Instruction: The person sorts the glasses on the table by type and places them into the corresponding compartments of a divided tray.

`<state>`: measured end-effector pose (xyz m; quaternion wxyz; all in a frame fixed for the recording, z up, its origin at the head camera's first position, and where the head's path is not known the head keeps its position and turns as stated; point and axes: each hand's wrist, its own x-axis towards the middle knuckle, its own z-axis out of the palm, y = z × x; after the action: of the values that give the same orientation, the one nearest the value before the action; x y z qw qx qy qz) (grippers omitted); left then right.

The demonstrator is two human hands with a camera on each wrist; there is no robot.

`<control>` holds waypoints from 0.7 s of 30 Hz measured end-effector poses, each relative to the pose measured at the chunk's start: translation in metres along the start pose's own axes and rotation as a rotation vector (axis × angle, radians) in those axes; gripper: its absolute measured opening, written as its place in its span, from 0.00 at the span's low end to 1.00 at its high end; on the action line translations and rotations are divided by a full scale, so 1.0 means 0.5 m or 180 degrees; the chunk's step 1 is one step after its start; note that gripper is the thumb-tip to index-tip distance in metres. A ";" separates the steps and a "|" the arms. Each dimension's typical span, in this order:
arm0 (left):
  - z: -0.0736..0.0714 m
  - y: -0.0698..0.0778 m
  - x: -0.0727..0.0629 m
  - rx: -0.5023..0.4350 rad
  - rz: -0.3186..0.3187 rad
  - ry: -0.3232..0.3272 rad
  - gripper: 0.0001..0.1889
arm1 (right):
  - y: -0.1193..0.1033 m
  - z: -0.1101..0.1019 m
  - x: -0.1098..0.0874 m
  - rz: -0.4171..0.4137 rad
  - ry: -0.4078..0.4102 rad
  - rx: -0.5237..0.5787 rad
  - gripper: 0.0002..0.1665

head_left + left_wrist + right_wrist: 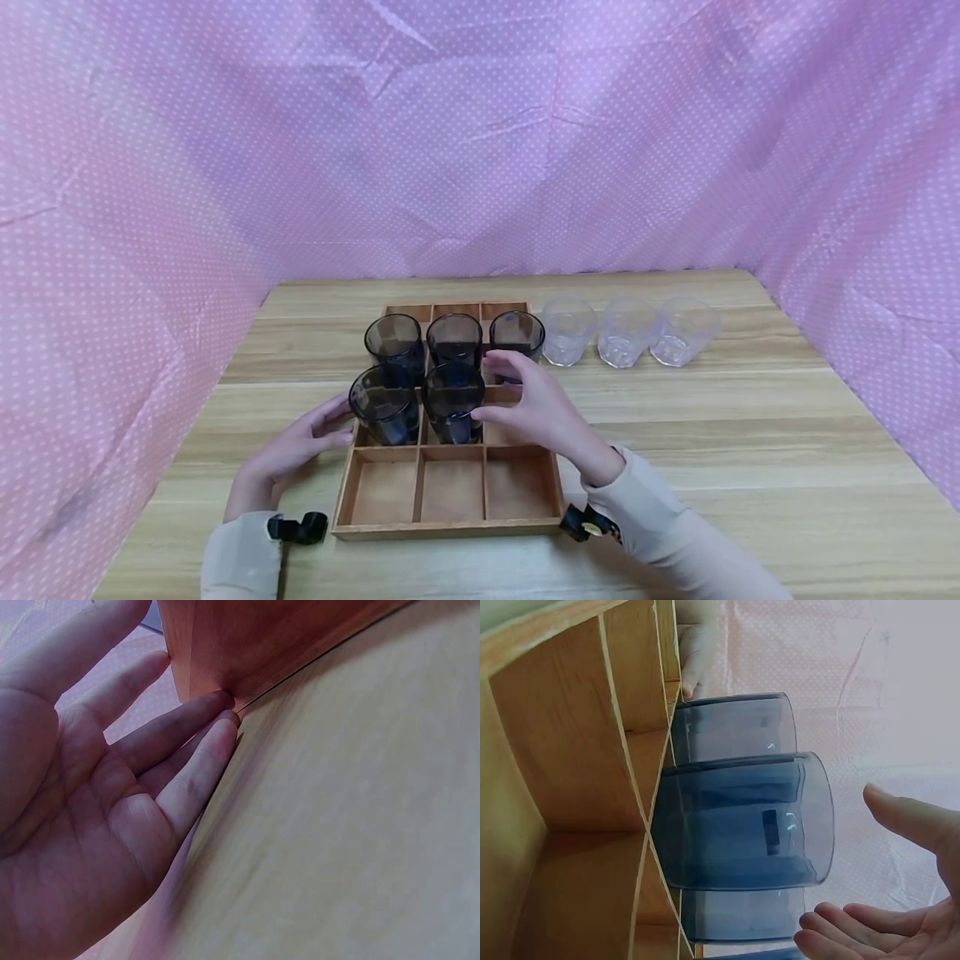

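Observation:
A wooden compartment tray (450,531) lies on the table with several dark tinted glasses in it, all upright. Three of them, among them the back middle glass (454,335), form the rear row. In front of these stand a left glass (384,408) and a middle glass (453,404). My left hand (303,442) touches the tray's left side, its fingertips against the wooden wall (247,645) in the left wrist view. Around the middle glass's right side, my right hand (536,408) has thumb and fingers spread. The right wrist view shows a gap between this hand and the tinted glass (742,825).
Three clear glasses, a left one (567,333), a middle one (626,333) and a right one (681,333), stand on the wooden table (712,467) right of the tray. A pink dotted cloth (480,150) hangs behind and at both sides.

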<state>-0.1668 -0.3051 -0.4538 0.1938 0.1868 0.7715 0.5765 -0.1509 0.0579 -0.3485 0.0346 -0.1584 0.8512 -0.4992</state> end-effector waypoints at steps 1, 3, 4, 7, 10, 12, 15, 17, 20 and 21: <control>0.000 0.000 0.000 -0.0003 0.0024 -0.0008 0.40 | 0.001 -0.003 -0.001 -0.0019 -0.0006 0.0018 0.43; 0.000 0.001 0.000 -0.0007 0.0067 -0.0019 0.40 | 0.003 -0.008 -0.004 -0.0052 -0.0015 0.0007 0.42; 0.001 0.001 -0.001 -0.0012 0.0081 -0.0023 0.40 | 0.004 -0.011 -0.005 -0.0063 -0.0016 0.0005 0.42; 0.002 0.004 -0.002 -0.0021 0.0068 -0.0022 0.40 | 0.009 -0.019 -0.009 -0.0094 0.0010 -0.0003 0.41; 0.003 0.006 -0.003 -0.0039 0.0025 -0.0013 0.40 | 0.013 -0.027 -0.013 -0.0112 0.0059 0.0051 0.39; 0.004 0.006 -0.003 -0.0043 0.0015 -0.0012 0.40 | 0.017 -0.033 -0.016 -0.0109 0.0082 0.0088 0.38; 0.003 0.006 -0.003 -0.0042 0.0019 -0.0013 0.40 | 0.022 -0.045 -0.020 -0.0057 0.0115 0.0127 0.37; 0.003 0.005 -0.003 -0.0044 0.0022 -0.0013 0.40 | 0.026 -0.053 -0.023 -0.0028 0.0139 0.0148 0.37; 0.004 0.005 -0.003 -0.0055 0.0047 -0.0020 0.40 | 0.033 -0.067 -0.026 -0.0026 0.0198 0.0158 0.37; 0.004 0.005 -0.002 -0.0058 0.0062 -0.0024 0.39 | 0.036 -0.071 -0.027 -0.0025 0.0211 0.0163 0.37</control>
<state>-0.1648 -0.3035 -0.4519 0.1928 0.1947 0.7636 0.5847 -0.1500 0.0999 -0.3474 0.0084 -0.1441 0.8382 -0.5259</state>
